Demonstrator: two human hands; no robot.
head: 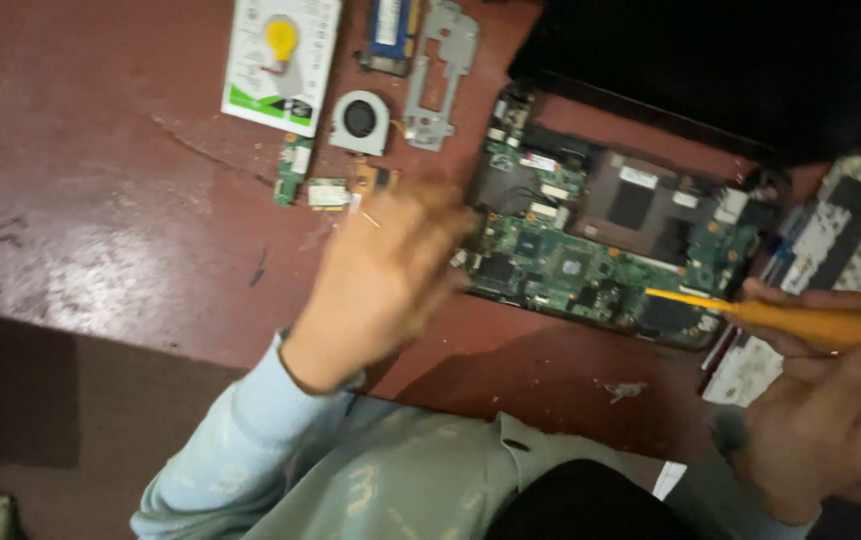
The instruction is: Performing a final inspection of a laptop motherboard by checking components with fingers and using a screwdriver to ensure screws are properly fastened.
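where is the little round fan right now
In the head view the fan lies on the table at upper left, between the hard drive and the metal bracket.

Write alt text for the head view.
A left hand rests by an opened laptop's green circuit board on a reddish-brown table; the right hand holds a yellow-handled screwdriver over it.

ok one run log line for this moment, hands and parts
left hand: blurred, at motherboard left edge | right hand: grip on orange screwdriver, tip over board | fan, hard drive on table
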